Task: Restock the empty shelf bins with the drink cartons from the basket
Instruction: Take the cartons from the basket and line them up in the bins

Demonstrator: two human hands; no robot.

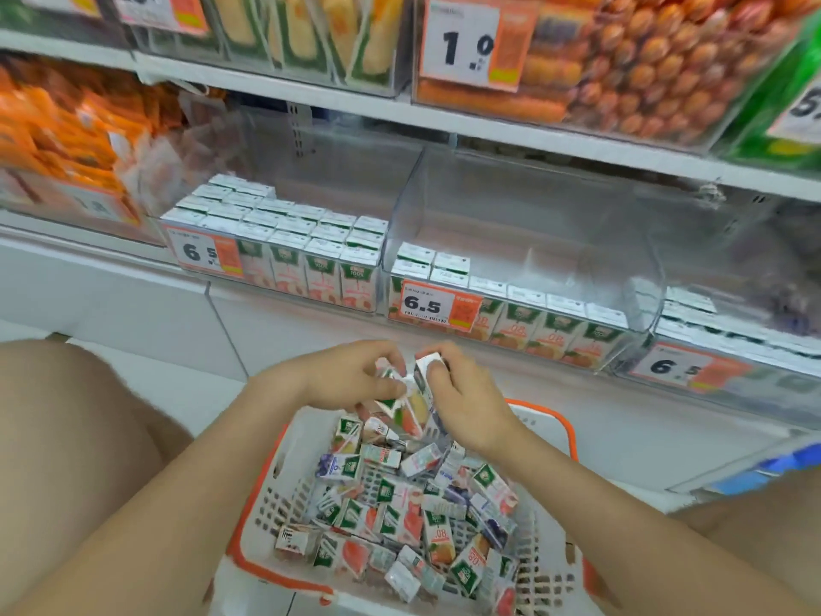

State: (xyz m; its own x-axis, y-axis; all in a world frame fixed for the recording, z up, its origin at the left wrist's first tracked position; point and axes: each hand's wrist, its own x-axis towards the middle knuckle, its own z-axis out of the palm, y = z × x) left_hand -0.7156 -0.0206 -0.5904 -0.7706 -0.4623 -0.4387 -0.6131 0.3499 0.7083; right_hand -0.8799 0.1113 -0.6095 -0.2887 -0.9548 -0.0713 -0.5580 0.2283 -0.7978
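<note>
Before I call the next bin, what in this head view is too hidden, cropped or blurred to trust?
- Held cartons: count and flavour unclear; the left hand and right hand cover them.
- Loose cartons in the basket: labels too small and blurred.
- Right bin: cut by the right edge and motion-blurred, so its fill is unclear.
- Basket's near end: cut by the bottom edge.

L grip (351, 376) & R grip (466, 395) hold cartons (412, 410) over basket (305, 434).

middle bin tag (428, 304) 6.5, left bin tag (200, 252) 6 5, upper shelf tag (466, 46) 1.0, shelved cartons (553, 335) .08
</note>
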